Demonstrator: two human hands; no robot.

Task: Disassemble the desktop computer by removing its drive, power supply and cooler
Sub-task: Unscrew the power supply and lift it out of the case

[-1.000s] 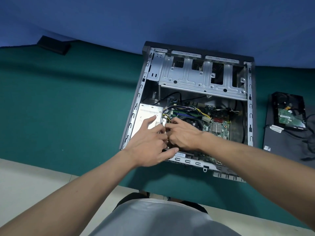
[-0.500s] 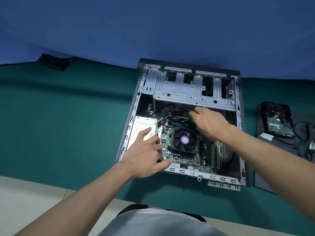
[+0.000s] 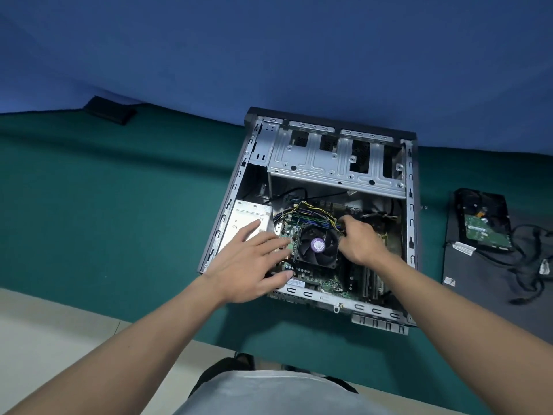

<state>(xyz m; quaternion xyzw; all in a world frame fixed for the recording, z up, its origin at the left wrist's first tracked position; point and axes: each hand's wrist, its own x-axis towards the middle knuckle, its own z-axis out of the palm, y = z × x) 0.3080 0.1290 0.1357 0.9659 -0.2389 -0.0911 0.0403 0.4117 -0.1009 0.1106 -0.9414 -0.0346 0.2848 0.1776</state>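
Two hands work inside the open grey sheet-steel desktop case (image 3: 410, 205), which lies open side up on the green cloth-covered counter (image 3: 119, 205).

Left hand (image 3: 251, 265): fingers straight and spread, reaching across the edge of the silver box-shaped power supply (image 3: 248, 214) and the green motherboard (image 3: 326, 283).

Right hand (image 3: 357, 238): fingers curled down where the yellow, black and purple wire bundle (image 3: 311, 209) meets the board, just beside the black square cooler fan with purple hub sticker (image 3: 317, 245). I cannot tell what they pinch.

Black hard drive with green circuit board (image 3: 484, 229): outside the case, on a dark grey panel (image 3: 478, 280) to its right.

Risks, my judgement:
- Pulling the thin, pliant wires instead of the rigid plug could tear them loose.
- A stuck latch releasing suddenly could throw knuckles against stamped steel edges or plastic fan blades.
- Left-hand weight could flex the board.
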